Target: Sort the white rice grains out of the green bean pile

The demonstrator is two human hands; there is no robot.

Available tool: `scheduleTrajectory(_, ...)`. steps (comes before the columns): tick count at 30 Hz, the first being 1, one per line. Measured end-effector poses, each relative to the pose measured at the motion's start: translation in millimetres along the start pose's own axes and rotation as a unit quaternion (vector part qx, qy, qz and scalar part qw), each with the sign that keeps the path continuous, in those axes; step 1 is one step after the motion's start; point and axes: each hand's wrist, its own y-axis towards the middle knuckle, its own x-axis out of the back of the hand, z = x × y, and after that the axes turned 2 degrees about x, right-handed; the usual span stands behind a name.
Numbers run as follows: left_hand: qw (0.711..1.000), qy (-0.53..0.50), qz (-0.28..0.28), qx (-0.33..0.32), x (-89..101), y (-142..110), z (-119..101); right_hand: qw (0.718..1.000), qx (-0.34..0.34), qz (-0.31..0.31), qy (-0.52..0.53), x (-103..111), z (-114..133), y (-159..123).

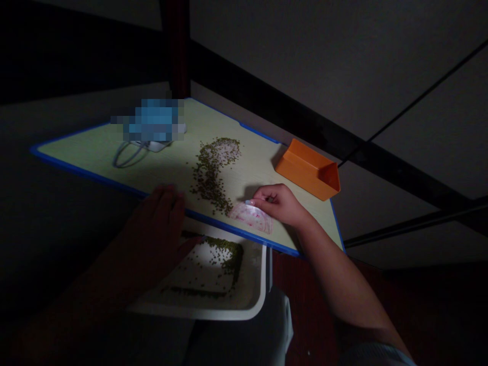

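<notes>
My right hand is closed in a pinch on the upper edge of a clear half-round plastic piece with pink marks, which looks like a protractor. It lies against a pale board with a blue rim, near the front edge. Small green beans, like mung beans, spread in a curved band just left of the piece. My left hand is in shadow, fingers stretched over the board's near edge and thumb apart below it. Under that edge, a white tray holds more green beans.
An orange open box stands at the board's right back edge. A blurred blue object with a grey loop sits at the back left. Cabinet-like panels rise behind. The surroundings are dark.
</notes>
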Motion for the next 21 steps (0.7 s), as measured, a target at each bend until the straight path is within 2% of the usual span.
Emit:
scheduleTrajectory(5,1.0,0.003,-0.002,-0.002,-0.7,0.2,0.5,0.99,-0.017,-0.138,-0.015,16.4,0.3,-3.0)
scheduleTrajectory(9,1.0,0.015,-0.011,-0.011,-5.7,-0.7,3.9,0.979,-0.038,-0.2,-0.012,27.6,-1.2,-4.7)
scheduleTrajectory(11,0.999,0.022,-0.019,-0.02,-8.9,-1.6,6.4,0.982,-0.04,-0.184,-0.011,28.5,-2.0,-5.3)
scheduleTrajectory(17,0.998,0.043,-0.027,-0.037,-12.4,-1.6,10.5,0.999,-0.037,-0.012,0.013,11.2,-2.4,-2.7)
scheduleTrajectory(21,0.999,0.025,-0.021,-0.023,-10.6,0.1,8.4,0.999,-0.028,0.019,-0.021,0.9,-2.2,1.9)
